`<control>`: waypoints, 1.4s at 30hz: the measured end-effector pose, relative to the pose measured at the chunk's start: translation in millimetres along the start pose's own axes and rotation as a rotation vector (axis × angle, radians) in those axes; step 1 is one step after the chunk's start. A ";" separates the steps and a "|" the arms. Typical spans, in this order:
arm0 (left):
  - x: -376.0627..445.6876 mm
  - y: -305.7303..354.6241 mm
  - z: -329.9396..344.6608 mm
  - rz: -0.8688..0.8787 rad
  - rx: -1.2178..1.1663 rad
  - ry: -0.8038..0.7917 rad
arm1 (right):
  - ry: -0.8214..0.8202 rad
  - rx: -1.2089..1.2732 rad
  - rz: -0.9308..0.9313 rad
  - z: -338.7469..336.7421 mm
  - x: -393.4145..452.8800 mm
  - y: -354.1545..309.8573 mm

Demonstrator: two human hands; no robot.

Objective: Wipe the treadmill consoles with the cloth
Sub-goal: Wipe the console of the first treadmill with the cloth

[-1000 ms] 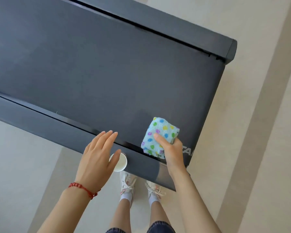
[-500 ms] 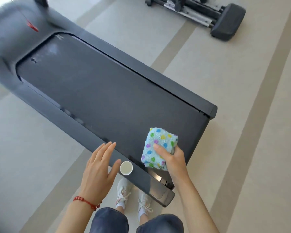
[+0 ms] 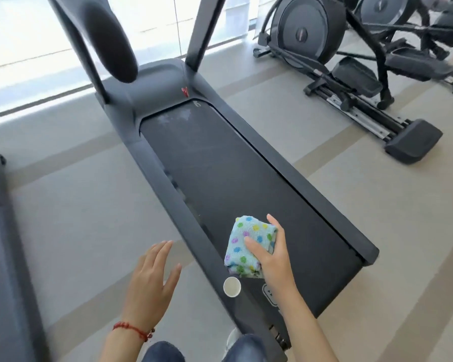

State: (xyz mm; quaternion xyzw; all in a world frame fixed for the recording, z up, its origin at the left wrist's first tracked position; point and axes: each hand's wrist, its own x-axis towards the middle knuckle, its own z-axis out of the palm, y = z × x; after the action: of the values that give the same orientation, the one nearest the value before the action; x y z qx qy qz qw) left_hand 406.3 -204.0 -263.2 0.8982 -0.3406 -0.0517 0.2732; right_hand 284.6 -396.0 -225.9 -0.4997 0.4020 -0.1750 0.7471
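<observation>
Right hand (image 3: 273, 259) fingers clamped on dotted cloth (image 3: 249, 245), lower centre, above treadmill (image 3: 246, 163) belt. Left hand (image 3: 151, 280) lower left, fingers apart, empty. White cup (image 3: 231, 287) on side rail.

Gym: treadmill (image 3: 246, 178) on pale floor, elliptical trainers (image 3: 351, 48) beside, big window (image 3: 24, 35) behind.

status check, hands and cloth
Right hand grips polka-dot cloth. Left hand open, empty. Console out of frame. Paper cup on treadmill side rail.
</observation>
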 end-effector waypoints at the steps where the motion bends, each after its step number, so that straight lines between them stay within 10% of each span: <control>1: -3.0 -9.1 -10.2 -0.010 0.003 0.017 | -0.018 -0.022 -0.005 14.2 -3.3 -0.1; 22: -9.6 -233.9 -202.1 -0.140 0.124 0.184 | -0.332 -0.215 -0.070 322.3 -38.6 12.3; 42: 205.9 -325.7 -294.0 -0.185 0.216 0.219 | -0.479 -0.223 -0.218 509.4 150.6 -74.1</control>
State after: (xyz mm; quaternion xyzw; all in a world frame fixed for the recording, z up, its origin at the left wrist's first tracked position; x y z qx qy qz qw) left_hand 835.4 -0.4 -166.7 0.9500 -0.2283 0.0582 0.2047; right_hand 782.8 -219.9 -133.9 -0.6460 0.1747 -0.0859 0.7381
